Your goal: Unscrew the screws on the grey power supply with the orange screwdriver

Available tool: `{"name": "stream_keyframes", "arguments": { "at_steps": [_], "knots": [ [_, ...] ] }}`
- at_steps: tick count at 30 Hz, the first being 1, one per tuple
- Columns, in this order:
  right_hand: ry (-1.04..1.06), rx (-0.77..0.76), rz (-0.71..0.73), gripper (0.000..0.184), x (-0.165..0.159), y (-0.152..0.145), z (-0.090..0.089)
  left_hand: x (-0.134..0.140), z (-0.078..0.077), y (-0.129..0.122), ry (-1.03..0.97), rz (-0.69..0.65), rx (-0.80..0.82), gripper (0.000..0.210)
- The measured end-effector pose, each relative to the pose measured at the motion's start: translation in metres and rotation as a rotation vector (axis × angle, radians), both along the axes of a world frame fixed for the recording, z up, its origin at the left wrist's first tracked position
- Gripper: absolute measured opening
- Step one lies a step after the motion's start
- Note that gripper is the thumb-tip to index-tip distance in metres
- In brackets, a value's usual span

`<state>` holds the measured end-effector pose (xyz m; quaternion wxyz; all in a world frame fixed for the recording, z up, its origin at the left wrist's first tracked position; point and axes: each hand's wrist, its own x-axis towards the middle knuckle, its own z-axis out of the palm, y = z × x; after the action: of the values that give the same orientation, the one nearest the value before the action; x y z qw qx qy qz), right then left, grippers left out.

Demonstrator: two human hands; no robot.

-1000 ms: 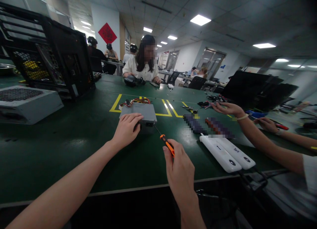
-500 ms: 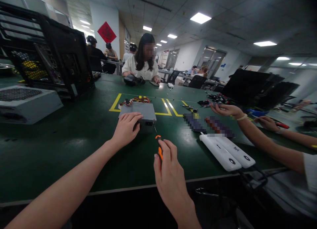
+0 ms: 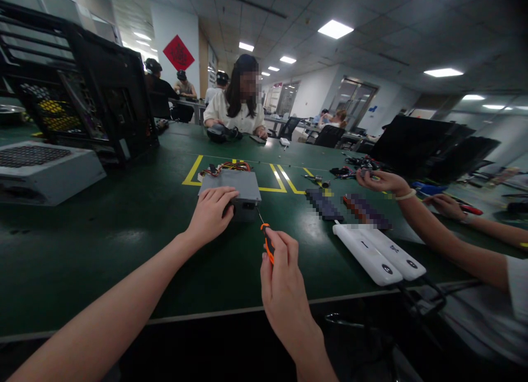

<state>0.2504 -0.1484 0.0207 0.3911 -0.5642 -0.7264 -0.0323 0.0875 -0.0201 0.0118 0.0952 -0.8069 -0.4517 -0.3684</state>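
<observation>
Metal box (image 3: 243, 182) is still sitting closed, left hand (image 3: 210, 214) holding its eight-o'clock side, right hand (image 3: 284, 288) gripping a screwdriver (image 3: 267, 236) at five o'clock.

My L hand (image 3: 211, 214) & R hand (image 3: 284, 283): both bare, w/ slim fingers (image 3: 225, 192). L forearm (image 3: 127, 305) long, slim, bare to near L edge of view; R wrist (image 3: 309, 343) bare too. Finer detail's blurry.
</observation>
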Motion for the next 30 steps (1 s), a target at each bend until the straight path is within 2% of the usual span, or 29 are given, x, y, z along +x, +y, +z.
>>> {"name": "stream_keyframes", "arguments": {
  "at_steps": [8,13,17,20,23,27,30],
  "knots": [
    [0.025,0.035,-0.132,0.031,0.010,0.009,0.003,0.000,0.000,0.000,0.005,0.006,-0.003,0.035],
    [-0.050,0.111,0.029,0.038,0.013,0.012,0.013,0.000,-0.001,0.001,-0.001,0.003,-0.001,0.035],
    [-0.151,0.175,0.186,0.032,0.019,0.022,0.013,0.000,-0.001,0.001,0.012,0.006,0.003,0.035],
    [-0.095,0.209,0.284,0.023,0.025,0.026,0.013,0.001,0.000,0.000,0.012,0.030,0.004,0.032],
    [-0.033,0.151,0.322,0.019,0.028,0.023,0.012,0.003,0.001,-0.001,0.012,0.052,0.003,0.030],
    [-0.122,0.081,0.297,0.028,0.031,0.016,0.006,0.003,0.001,-0.001,0.020,0.054,-0.006,0.030],
    [-0.227,0.168,0.150,0.029,0.033,0.018,-0.001,0.003,0.000,-0.001,0.023,0.057,-0.007,0.031]
  ]
}}
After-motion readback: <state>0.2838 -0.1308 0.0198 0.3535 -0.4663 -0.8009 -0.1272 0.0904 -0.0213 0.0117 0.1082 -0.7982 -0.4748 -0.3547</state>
